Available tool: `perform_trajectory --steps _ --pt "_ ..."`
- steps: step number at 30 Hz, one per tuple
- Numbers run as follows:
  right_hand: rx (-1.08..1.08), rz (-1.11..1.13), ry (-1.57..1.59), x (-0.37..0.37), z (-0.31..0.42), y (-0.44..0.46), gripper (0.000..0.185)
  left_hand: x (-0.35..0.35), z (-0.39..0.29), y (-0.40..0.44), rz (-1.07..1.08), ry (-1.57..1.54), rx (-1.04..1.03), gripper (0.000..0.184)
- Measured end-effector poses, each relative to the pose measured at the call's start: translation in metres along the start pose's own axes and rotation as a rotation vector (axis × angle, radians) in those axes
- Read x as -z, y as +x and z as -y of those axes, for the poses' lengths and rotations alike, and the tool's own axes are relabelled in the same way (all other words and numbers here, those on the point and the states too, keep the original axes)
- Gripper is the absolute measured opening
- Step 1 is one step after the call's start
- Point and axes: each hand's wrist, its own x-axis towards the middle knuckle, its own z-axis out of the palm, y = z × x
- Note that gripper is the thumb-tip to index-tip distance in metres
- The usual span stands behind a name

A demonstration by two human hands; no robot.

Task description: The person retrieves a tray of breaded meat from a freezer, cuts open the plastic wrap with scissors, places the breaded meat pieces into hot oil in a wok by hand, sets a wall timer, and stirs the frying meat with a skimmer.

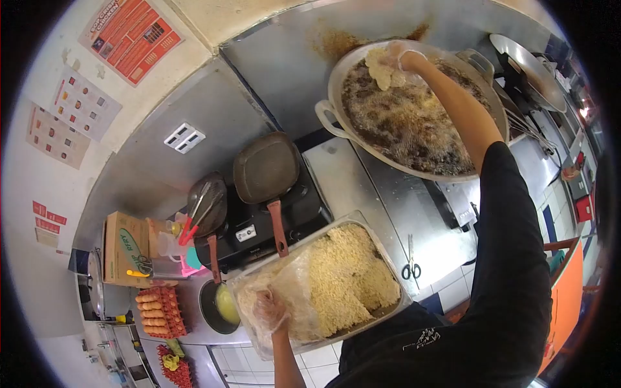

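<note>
Over the large pot [334, 90] of bubbling dark oil, my right hand [398, 57] is closed on a pale, crumb-coated piece [380, 70] near the pot's far side. A clear glove seems to cover this hand. Below, my left hand [270, 310], in a clear plastic glove, rests at the left part of a metal tray [393, 312]. Yellowish crumb-coated food [346, 271] fills the tray's right part, and clear plastic lies over its left part. Whether the left fingers hold any of that plastic is unclear.
Two pans, one square [266, 167] and one with red-tipped tongs [194, 216] on it, sit on a black stove [304, 216]. Scissors [411, 268] lie right of the tray. A bowl [210, 310], egg trays [171, 310] and a cardboard box [123, 249] stand left. A wok [527, 68] is far right.
</note>
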Motion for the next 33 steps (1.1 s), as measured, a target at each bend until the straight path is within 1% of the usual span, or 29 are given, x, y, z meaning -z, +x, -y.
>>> perform_trajectory --steps 1,3,4,6,7,9,10,11,12,13,14,15,16,18,19,20,21,22,23,24,25,27,29,30,31,33 --pt "-0.028 0.013 -0.035 -0.006 0.001 0.012 0.066 0.001 -0.001 0.000 0.010 -0.004 0.008 0.033" --pt "0.024 -0.060 -0.219 -0.040 -0.030 0.060 0.048 0.006 -0.010 0.001 0.018 -0.002 0.018 0.033" --pt "0.029 -0.059 -0.215 -0.038 -0.026 0.056 0.048 0.013 -0.016 0.001 0.025 -0.035 0.011 0.035" --pt "-0.189 -0.070 -0.142 -0.016 -0.014 0.027 0.033 0.014 -0.015 0.003 0.025 -0.068 0.008 0.036" --pt "-0.183 -0.073 -0.142 -0.008 -0.011 0.018 0.033 0.012 -0.011 0.002 0.046 -0.037 0.001 0.035" --pt "-0.239 -0.072 -0.181 0.002 -0.020 0.006 0.028 0.006 -0.003 0.000 0.068 -0.010 -0.003 0.034" --pt "-0.236 -0.071 -0.184 -0.003 -0.037 0.013 0.028 0.003 0.001 -0.002 0.084 0.050 0.018 0.029" --pt "-0.263 -0.070 -0.209 -0.016 -0.070 0.034 0.030 -0.001 0.005 -0.004 0.099 0.109 0.043 0.025" --pt "-0.284 -0.069 -0.234 -0.024 -0.097 0.045 0.031 -0.004 0.011 -0.007 0.097 0.110 0.058 0.025" --pt "-0.393 -0.201 -0.180 -0.025 -0.109 0.048 0.031 -0.009 0.018 -0.009 0.102 0.089 -0.003 0.022" --pt "-0.307 -0.229 -0.232 -0.024 -0.140 0.047 0.035 -0.011 0.025 -0.015 0.102 0.078 -0.049 0.018" --pt "-0.240 -0.189 -0.228 0.002 -0.127 0.025 0.034 -0.013 0.032 -0.021 0.110 0.005 -0.029 0.016" --pt "-0.175 -0.195 -0.400 0.018 -0.150 0.039 0.037 -0.013 0.033 -0.020 0.112 -0.069 -0.009 0.015" --pt "-0.056 -0.242 -0.758 0.048 -0.197 0.069 0.044 -0.005 0.022 -0.011 0.077 0.126 -0.083 0.018" --pt "-0.045 -0.359 -0.598 0.078 -0.161 0.011 0.041 -0.005 0.018 -0.006 0.065 0.131 -0.042 0.018" --pt "0.009 -0.463 -0.409 0.087 -0.122 -0.041 0.038 -0.004 0.015 -0.006 0.109 0.105 -0.005 0.021" --pt "0.079 -0.520 -0.216 0.092 -0.088 -0.092 0.034 -0.002 0.013 -0.004 0.156 0.077 0.025 0.025" --pt "0.160 -0.542 -0.048 0.094 -0.058 -0.138 0.031 0.008 0.004 0.001 0.150 0.080 0.050 0.025" --pt "0.235 -0.530 0.097 0.094 -0.030 -0.180 0.028 0.024 -0.012 0.011 0.186 -0.048 0.095 0.029" --pt "0.306 -0.494 0.218 0.090 -0.004 -0.221 0.025 0.040 -0.022 0.022 0.223 -0.177 0.134 0.034" --pt "0.369 -0.437 0.319 0.083 0.022 -0.258 0.023 0.052 -0.026 0.034 0.221 -0.179 0.145 0.034" --pt "0.468 -0.282 0.447 0.063 0.065 -0.320 0.017 0.071 -0.032 0.060 0.101 -0.081 -0.238 0.041" --pt "0.538 -0.100 0.544 0.033 0.103 -0.370 0.012 0.090 -0.034 0.101 0.123 -0.174 -0.288 0.052" --pt "0.558 -0.016 0.581 0.015 0.122 -0.389 0.009 0.097 -0.038 0.126 0.168 -0.245 -0.259 0.055" --pt "0.563 0.059 0.609 -0.005 0.140 -0.407 0.008 0.105 -0.042 0.152 0.218 -0.315 -0.235 0.057" --pt "0.537 0.157 0.634 -0.051 0.172 -0.436 0.008 0.119 -0.061 0.205 0.200 -0.346 -0.234 0.061"
